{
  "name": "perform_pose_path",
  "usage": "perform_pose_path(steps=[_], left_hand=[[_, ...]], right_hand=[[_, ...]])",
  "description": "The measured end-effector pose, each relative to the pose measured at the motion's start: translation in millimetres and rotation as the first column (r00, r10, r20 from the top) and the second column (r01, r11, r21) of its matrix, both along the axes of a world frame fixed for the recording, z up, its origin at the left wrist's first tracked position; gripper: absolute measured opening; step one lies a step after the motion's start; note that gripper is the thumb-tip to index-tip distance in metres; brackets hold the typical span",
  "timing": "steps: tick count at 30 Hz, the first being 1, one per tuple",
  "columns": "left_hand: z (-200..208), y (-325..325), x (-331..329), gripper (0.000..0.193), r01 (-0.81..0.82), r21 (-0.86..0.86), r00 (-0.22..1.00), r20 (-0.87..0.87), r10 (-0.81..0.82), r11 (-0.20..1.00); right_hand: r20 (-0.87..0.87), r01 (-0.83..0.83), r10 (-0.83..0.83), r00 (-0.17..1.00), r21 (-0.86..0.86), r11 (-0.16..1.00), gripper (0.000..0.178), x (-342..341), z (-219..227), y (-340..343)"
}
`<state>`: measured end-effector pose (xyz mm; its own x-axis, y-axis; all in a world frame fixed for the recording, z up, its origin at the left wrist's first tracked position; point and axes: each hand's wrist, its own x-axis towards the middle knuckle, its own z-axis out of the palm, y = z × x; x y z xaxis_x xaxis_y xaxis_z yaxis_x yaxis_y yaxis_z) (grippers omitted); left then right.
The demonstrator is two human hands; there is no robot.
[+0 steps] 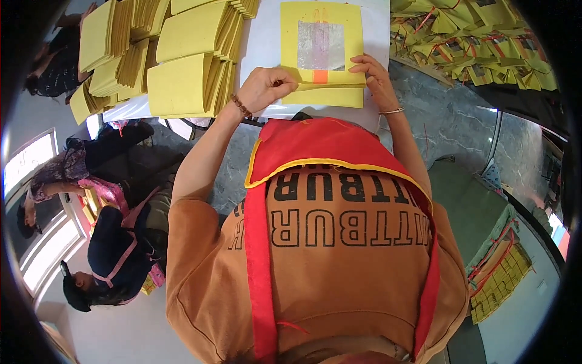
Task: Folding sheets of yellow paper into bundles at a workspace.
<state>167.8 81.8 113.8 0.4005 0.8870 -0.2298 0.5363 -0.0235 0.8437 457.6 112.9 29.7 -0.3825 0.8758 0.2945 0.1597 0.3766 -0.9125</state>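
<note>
A yellow paper sheet point(291, 36) lies on the white tabletop in front of me, with a silver foil square point(350, 48) on it. A faint pink band runs down the foil, and a short orange strip point(320, 76) shows below it. Near its lower part the paper has a raised crosswise fold. My left hand point(265, 89) pinches the left end of that fold between thumb and fingers. At the right end, my right hand point(377, 82) grips the paper's edge, its fingers curled over the sheet. Another yellow layer shows below the fold.
Thick stacks of folded yellow paper point(182, 85) stand on the white table point(377, 30) at the left. Yellow paper pieces with red strings point(473, 48) are heaped at the right. People point(115, 249) sit at the left; a yellow bundle point(502, 285) lies at lower right.
</note>
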Motion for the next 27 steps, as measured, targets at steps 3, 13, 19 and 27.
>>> perform_pose_path(steps=[3,13,19,27], left_hand=[[1,0,0,0.017,-0.01,-0.022,1.0,0.025,0.01,1.0],[-9,5,-2,0.018,-0.095,-0.15,0.99,0.093,0.11,0.984],[2,10,-7,0.026,0.024,-0.045,0.988,0.152,-0.017,0.999],[-29,18,-5,0.057,0.213,0.608,0.923,-0.381,0.046,0.765]], right_hand=[[0.011,0.008,-0.008,1.0,-0.006,1.0,0.024,0,1,0],[0.031,0.01,-0.01,0.999,-0.016,1.0,0.025,-2,7,-2],[0.099,0.083,-0.085,0.991,0.019,0.996,0.022,-5,4,-2],[0.012,0.069,-0.068,0.998,-0.022,0.997,0.015,-6,7,0]])
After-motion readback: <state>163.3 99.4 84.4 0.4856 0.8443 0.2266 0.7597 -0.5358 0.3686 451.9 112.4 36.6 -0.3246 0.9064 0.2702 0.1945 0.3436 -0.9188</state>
